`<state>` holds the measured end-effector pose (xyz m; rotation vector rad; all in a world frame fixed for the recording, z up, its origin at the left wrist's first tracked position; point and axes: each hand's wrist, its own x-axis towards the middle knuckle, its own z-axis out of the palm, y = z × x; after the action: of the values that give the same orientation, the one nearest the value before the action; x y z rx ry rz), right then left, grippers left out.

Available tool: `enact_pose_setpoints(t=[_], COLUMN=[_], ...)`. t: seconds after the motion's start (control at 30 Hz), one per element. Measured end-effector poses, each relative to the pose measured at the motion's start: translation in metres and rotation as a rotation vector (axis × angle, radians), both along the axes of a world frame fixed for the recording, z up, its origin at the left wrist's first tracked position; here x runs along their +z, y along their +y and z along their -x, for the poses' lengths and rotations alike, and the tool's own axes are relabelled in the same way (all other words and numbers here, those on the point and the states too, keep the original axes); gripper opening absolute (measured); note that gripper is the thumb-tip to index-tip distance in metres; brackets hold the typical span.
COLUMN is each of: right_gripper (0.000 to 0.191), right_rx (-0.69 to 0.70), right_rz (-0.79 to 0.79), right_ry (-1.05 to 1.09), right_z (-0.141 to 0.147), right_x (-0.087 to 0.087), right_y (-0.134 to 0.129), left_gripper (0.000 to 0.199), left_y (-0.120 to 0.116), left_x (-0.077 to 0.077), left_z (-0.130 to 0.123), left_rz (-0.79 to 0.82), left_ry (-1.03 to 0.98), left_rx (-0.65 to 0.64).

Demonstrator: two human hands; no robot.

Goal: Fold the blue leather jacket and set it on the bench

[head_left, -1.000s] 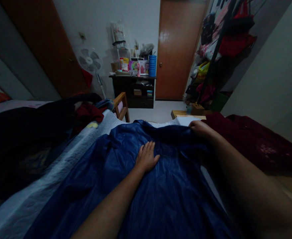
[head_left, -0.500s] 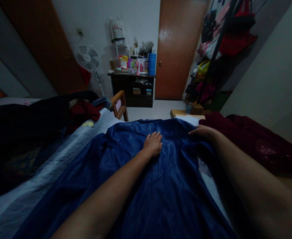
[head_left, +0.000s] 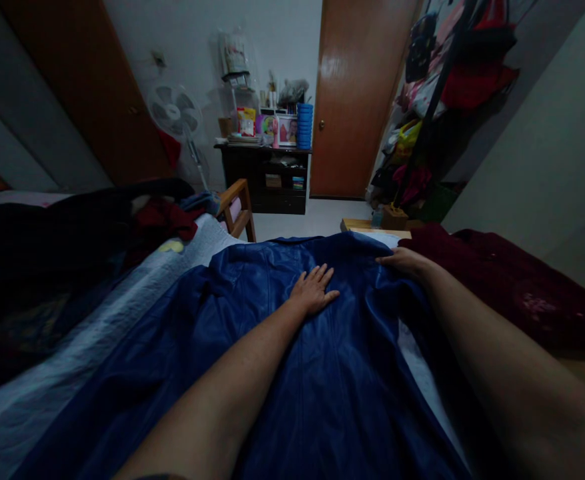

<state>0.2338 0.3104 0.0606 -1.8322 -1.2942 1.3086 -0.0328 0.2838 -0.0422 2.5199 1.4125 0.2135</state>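
A dark blue leather jacket (head_left: 282,360) lies spread out on a bed, its collar end away from me and its sleeves reaching down both sides. My left hand (head_left: 314,291) rests flat on the upper middle of the jacket, fingers spread. At the right shoulder, my right hand (head_left: 406,261) grips the jacket's edge, thumb and fingers pinching the blue material. Part of the right hand's grip is hidden behind the hand itself.
Dark clothes (head_left: 62,247) are heaped on the bed (head_left: 97,320) to the left. A maroon garment (head_left: 502,287) lies at the right. Beyond stand a wooden chair (head_left: 237,207), a fan (head_left: 175,110), a dark cabinet (head_left: 262,180) and a door (head_left: 357,100).
My left hand has slid slightly to the right, with its fingers and thumb spreading wider. The jacket's right shoulder has lifted a little at my right hand.
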Motion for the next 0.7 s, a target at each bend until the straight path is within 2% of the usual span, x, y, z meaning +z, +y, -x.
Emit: enact_pose_setpoints(t=[0.1, 0.17, 0.27, 0.37, 0.43, 0.5, 0.57, 0.63, 0.7], right_gripper=[0.015, 0.019, 0.027, 0.042, 0.051, 0.048, 0.038, 0.043, 0.053], right_rx=[-0.012, -0.016, -0.003, -0.017, -0.032, 0.073, 0.249, 0.419, 0.439], right_rz=[-0.064, -0.103, -0.131, -0.174, -0.269, -0.397, -0.451, -0.434, -0.403], right_ry=[-0.011, -0.100, -0.512, -0.986, -1.180, -1.234, -1.174, -1.078, -1.037], right_z=[-0.006, -0.009, -0.010, 0.000, 0.016, 0.040, 0.069, 0.097, 0.117], right_x=[-0.005, -0.010, -0.010, 0.002, 0.012, 0.016, 0.010, -0.007, -0.028], right_y=[0.005, 0.008, 0.011, 0.009, 0.005, 0.002, 0.000, 0.001, 0.004], left_gripper=[0.079, 0.079, 0.079, 0.076, 0.069, 0.062, 0.061, 0.064, 0.067], left_y=[-0.001, -0.001, 0.000, 0.000, -0.004, -0.010, -0.018, -0.025, -0.031], left_x=[0.000, -0.001, -0.001, 0.001, 0.003, 0.006, 0.008, 0.008, 0.006], left_z=[0.000, 0.000, -0.001, -0.004, -0.008, -0.013, -0.017, -0.021, -0.023], left_rz=[-0.007, -0.012, -0.004, -0.029, -0.088, -0.121, -0.108, -0.079, -0.053], left_ry=[0.011, 0.025, 0.052, 0.081, 0.083, 0.068, 0.044, 0.025, 0.019], left_rx=[0.010, 0.013, 0.010, 0.008, 0.000, -0.008, -0.014, -0.042, -0.084])
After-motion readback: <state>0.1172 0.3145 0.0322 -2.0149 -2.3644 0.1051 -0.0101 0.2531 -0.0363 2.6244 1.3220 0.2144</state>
